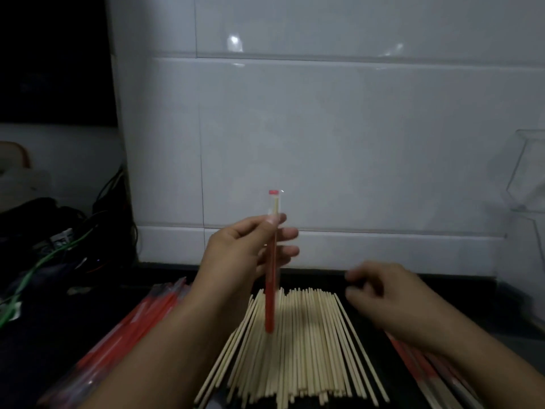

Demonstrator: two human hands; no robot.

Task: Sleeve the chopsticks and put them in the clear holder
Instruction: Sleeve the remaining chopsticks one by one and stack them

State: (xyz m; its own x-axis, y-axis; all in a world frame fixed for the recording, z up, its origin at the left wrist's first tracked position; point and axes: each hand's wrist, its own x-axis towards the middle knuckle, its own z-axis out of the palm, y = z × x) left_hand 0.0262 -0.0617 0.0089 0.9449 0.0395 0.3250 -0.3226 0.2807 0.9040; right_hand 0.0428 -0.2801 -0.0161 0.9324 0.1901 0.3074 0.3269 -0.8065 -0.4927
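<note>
Red sleeve around chopsticks, upright in left hand grip.

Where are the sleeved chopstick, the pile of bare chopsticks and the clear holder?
sleeved chopstick (270,302), head view, on its red sleeve below the fingers.
pile of bare chopsticks (306,349), head view, middle of the pile.
clear holder (528,172), head view, its transparent wall at the right edge.

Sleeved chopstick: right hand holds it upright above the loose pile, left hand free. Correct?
Not quite. In the head view the left hand holds the sleeved chopstick upright above the loose pile; the right hand is the free one, holding nothing.
</note>
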